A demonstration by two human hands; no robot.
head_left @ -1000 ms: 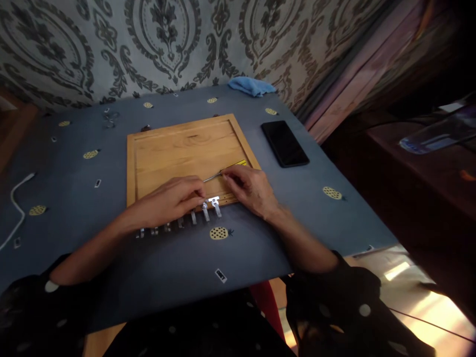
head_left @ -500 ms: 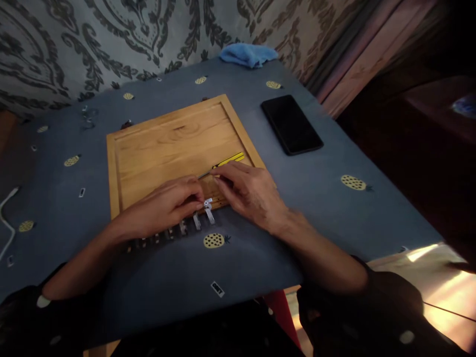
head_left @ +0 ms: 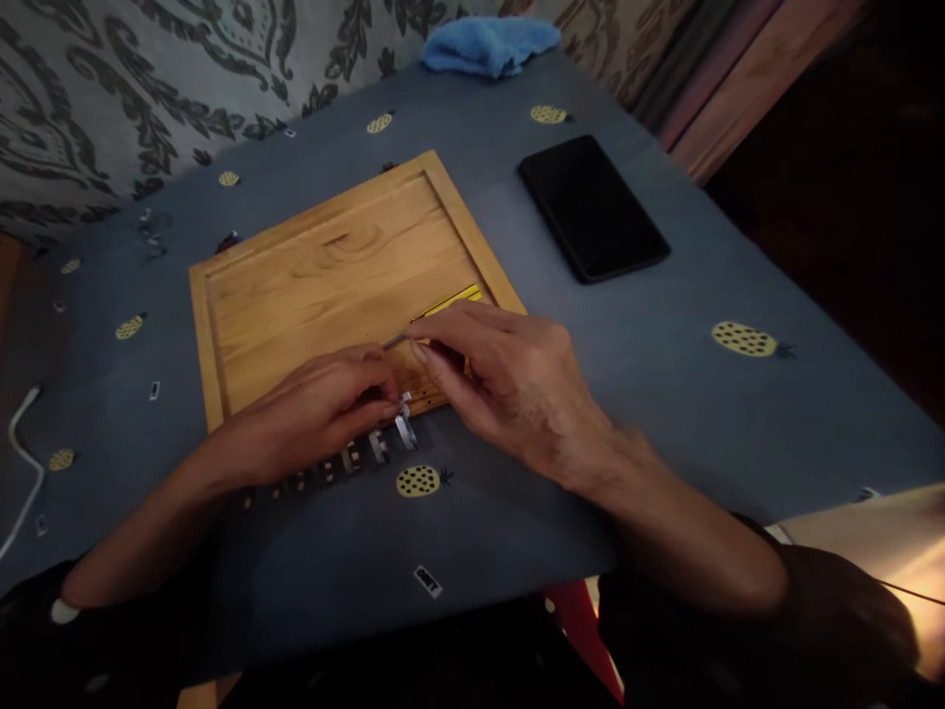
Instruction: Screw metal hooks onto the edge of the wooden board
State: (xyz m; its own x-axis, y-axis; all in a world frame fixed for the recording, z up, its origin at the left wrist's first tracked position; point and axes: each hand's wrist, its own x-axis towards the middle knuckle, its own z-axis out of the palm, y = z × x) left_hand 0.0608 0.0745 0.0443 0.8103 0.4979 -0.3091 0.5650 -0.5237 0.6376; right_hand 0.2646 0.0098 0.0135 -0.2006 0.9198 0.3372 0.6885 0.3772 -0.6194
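Note:
A framed wooden board lies on the table, with several small metal hooks in a row along its near edge. My left hand rests over that edge, thumb and fingers pinched at the rightmost silver hook. A screwdriver with a yellow handle and a thin metal shaft lies across the lower right of the board. My right hand is over it, thumb and forefinger closed on the shaft near the handle. Part of the handle is hidden behind my fingers.
A black phone lies right of the board. A blue cloth sits at the far edge by the patterned wall. Clear small items lie at the back left, and a white cable runs along the left.
My view has shifted slightly. My right thumb and forefinger have moved left along the screwdriver and closed on its shaft. My left hand stays at the hook, whose plate now appears turned.

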